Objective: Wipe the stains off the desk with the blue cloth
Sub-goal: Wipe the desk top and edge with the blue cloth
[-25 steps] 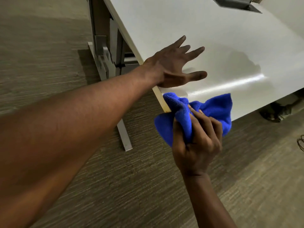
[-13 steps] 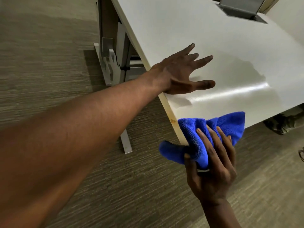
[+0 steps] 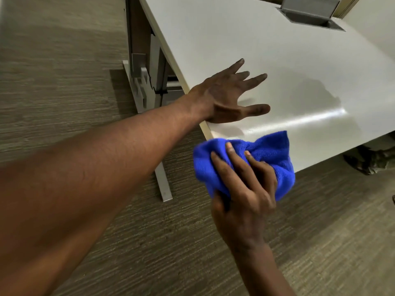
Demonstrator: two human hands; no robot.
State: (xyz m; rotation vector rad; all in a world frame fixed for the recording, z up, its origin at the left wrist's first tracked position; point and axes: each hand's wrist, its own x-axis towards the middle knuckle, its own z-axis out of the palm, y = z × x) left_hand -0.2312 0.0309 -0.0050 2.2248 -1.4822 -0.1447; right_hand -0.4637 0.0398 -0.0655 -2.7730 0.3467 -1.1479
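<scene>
The white desk (image 3: 267, 52) fills the upper right of the head view, with its near corner at centre. My left hand (image 3: 226, 97) is spread flat with straight fingers over the desk's left edge near that corner. My right hand (image 3: 243, 189) grips the bunched blue cloth (image 3: 271, 154) at the desk's near corner; the cloth covers the corner and hangs partly off it. A faint dull smear (image 3: 314, 90) shows on the desk beyond a bright glare streak. No other stain is clear.
A grey cable box (image 3: 310, 11) is set into the desk's far side. The desk's metal leg and foot (image 3: 147, 86) stand on the carpet at left. A dark shoe (image 3: 367, 161) shows under the desk's right edge.
My right hand has moved the cloth around the desk's near corner, down and then back up onto it. My left hand has stayed spread over the desk edge.
</scene>
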